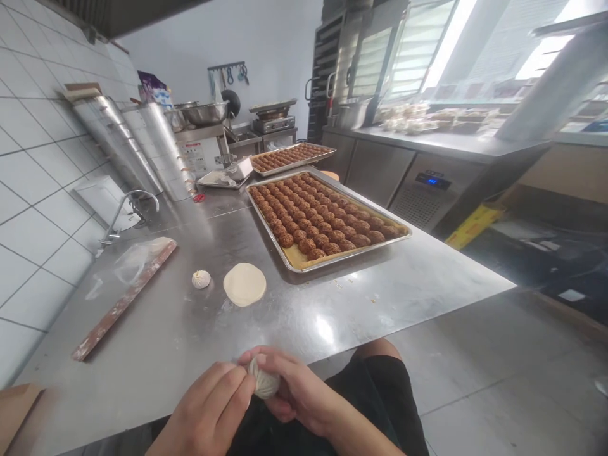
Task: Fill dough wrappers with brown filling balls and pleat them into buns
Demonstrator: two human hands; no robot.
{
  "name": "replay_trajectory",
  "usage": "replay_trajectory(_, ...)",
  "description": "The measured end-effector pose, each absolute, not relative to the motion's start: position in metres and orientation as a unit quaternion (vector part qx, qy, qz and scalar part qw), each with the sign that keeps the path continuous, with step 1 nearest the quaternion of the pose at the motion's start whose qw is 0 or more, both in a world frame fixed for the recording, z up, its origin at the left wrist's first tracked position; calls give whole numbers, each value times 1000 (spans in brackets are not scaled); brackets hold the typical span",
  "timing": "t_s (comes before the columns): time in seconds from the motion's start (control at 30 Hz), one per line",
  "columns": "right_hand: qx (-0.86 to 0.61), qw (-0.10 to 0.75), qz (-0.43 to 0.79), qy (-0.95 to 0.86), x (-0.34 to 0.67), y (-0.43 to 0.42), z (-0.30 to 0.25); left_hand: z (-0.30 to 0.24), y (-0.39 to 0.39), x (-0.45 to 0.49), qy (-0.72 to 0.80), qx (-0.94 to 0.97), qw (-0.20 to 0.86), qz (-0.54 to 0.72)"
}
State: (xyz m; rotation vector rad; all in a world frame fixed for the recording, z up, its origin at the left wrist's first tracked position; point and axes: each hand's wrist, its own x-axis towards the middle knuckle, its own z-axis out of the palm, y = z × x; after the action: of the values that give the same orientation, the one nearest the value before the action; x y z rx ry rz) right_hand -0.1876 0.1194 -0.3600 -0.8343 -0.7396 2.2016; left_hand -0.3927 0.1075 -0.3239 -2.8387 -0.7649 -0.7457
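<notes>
Between my two hands, just off the table's near edge, is a pleated dough bun (266, 384). My left hand (213, 399) pinches its folds with bent fingers. Curled round the bun's other side is my right hand (304, 392), its thumb at the top. Any filling inside is hidden. On the steel table beyond lies a stack of round, flat dough wrappers (244, 285); how many I cannot tell. Left of the stack sits a finished pleated bun (201, 279). A metal tray (304, 269) lined with paper holds rows of brown filling balls (327, 218).
A flour-dusted wooden strip (126, 301) and a plastic bag (137, 256) lie at the left. A faucet (128, 212) and tall metal cylinders (161, 152) stand by the tiled wall. Behind is a second tray of balls (289, 157). A cardboard box (19, 411) is at the near left corner.
</notes>
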Motion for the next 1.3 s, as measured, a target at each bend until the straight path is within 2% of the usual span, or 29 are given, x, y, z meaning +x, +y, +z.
replay_trajectory(0.13,-379,354,788,-330,-193,121,-362,-324,106,-392,-258,-934,45,-242)
replay_trajectory(0.33,-444,301,753,-381,-198,125,-359,-328,109,-391,-245,-940,72,-225)
replay_trajectory(0.47,-366,355,784,-354,-199,124,-359,-327,108,-393,-282,-923,0,-264)
replay_trajectory(0.6,-312,420,816,-247,-208,124,-365,-327,108,-393,-347,-877,-92,-319)
replay_trajectory(0.77,-311,469,804,-191,-224,120,-367,-354,109,-378,-381,-865,-98,-311)
replay_trajectory(0.83,-342,457,789,-227,-225,120,-364,-366,115,-377,-401,-851,-119,-316)
replay_trajectory(0.93,-460,420,665,-413,-214,135,-358,-376,140,-394,-500,-795,-144,-313)
replay_trajectory(1.03,-583,354,351,-641,-200,174,-350,-380,181,-428,-609,-723,-96,-312)
replay_trajectory(1.07,-617,306,253,-680,-197,191,-347,-380,195,-440,-626,-709,-83,-315)
replay_trajectory(1.17,-642,265,177,-698,-198,240,-343,-379,226,-463,-643,-693,-63,-319)
replay_trajectory(1.3,-672,204,153,-695,-210,284,-347,-374,232,-466,-640,-694,-44,-327)
